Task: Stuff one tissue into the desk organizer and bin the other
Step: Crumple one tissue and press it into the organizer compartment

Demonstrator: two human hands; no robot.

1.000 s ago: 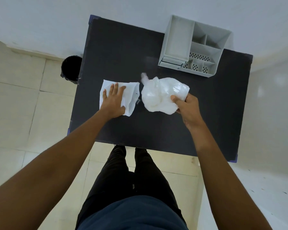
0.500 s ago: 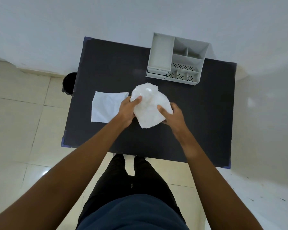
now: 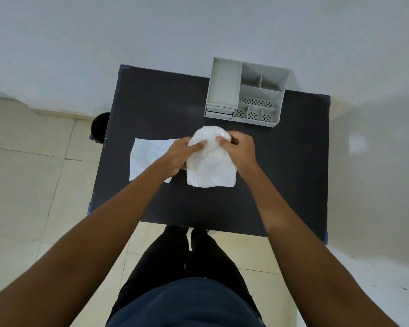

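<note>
Both my hands grip one crumpled white tissue (image 3: 210,168) over the middle of the black table (image 3: 281,175). My left hand (image 3: 182,154) pinches its left side and my right hand (image 3: 237,151) pinches its upper right, bunching the top into a round lump. A second white tissue (image 3: 149,156) lies flat on the table to the left, partly hidden under my left wrist. The grey desk organizer (image 3: 224,90) with several open compartments stands at the table's back edge. A black bin (image 3: 99,126) sits on the floor by the table's left edge.
A white wall runs behind the table and along the right side. The floor is pale tile. My legs stand at the table's near edge.
My left hand left the flat tissue and joined the right on the crumpled one. Both hands now bunch its top; the view has pulled back.
</note>
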